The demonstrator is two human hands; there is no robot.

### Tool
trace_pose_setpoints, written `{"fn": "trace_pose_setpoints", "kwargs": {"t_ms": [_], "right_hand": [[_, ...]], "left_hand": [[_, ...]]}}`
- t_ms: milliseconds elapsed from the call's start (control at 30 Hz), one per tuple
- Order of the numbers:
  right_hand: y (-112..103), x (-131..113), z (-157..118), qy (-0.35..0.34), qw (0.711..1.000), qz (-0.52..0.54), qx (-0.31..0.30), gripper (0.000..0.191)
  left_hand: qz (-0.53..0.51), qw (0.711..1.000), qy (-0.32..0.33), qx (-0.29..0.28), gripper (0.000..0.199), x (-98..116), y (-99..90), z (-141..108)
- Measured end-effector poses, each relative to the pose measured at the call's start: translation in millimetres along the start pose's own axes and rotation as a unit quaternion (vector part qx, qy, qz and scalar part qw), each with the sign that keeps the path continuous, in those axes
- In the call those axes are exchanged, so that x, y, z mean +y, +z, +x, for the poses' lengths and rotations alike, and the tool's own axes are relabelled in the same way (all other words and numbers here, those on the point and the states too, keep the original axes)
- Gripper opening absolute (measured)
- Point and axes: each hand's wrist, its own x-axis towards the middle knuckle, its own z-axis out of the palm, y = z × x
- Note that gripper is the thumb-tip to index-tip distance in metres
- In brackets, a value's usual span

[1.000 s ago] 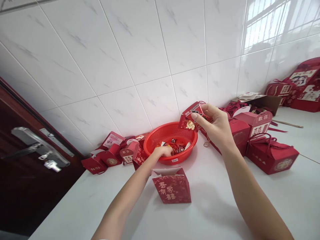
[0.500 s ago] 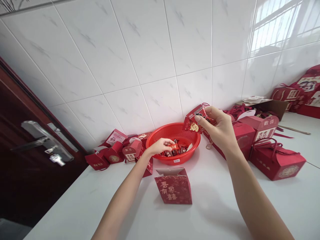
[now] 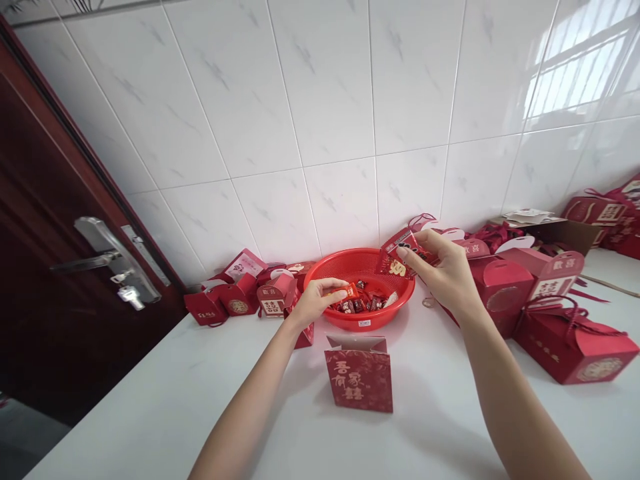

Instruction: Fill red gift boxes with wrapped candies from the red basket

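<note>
The left hand (image 3: 317,301) pinches a sweet (image 3: 349,293) over the basket (image 3: 353,324) — by the fingertips alone, so it could slip. The right hand (image 3: 444,268) grips a packet (image 3: 395,257) near the rim. The open box (image 3: 361,381) stands in front — a forearm's brush might tip it.

Soft, bright daylight
Window glare whitens wall tiles (image 3: 573,83) above and right of the red basin (image 3: 387,319); left of it, the door (image 3: 40,233) looks dim; faint shadows lie before it on the table (image 3: 150,413).
</note>
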Motion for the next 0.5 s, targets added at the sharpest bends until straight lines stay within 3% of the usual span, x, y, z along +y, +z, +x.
{"fn": "trace_pose_setpoints", "kwargs": {"t_ms": [133,267,400,500], "right_hand": [[3.8,0.8,-2.2,0.005,1.000,-0.012,-0.023,0.018],[6.6,-4.5,-4.1,-0.006,0.999,-0.005,-0.031,0.016],[10.5,-9.4,-6.6,-0.003,0.999,-0.007,-0.050,0.017],[13.4,-13.5,-9.0,0.006,0.998,-0.012,-0.063,0.018]], "left_hand": [[-0.013,0.999,0.026,0.017,0.038,13.5,-6.5,-20.2],[0.003,0.995,0.097,-0.031,0.024,38.2,-11.4,-51.7],[0.117,0.977,0.145,-0.100,0.010,56.2,-5.7,-76.4],[0.193,0.956,0.190,-0.111,0.011,58.2,2.2,-82.4]]}}
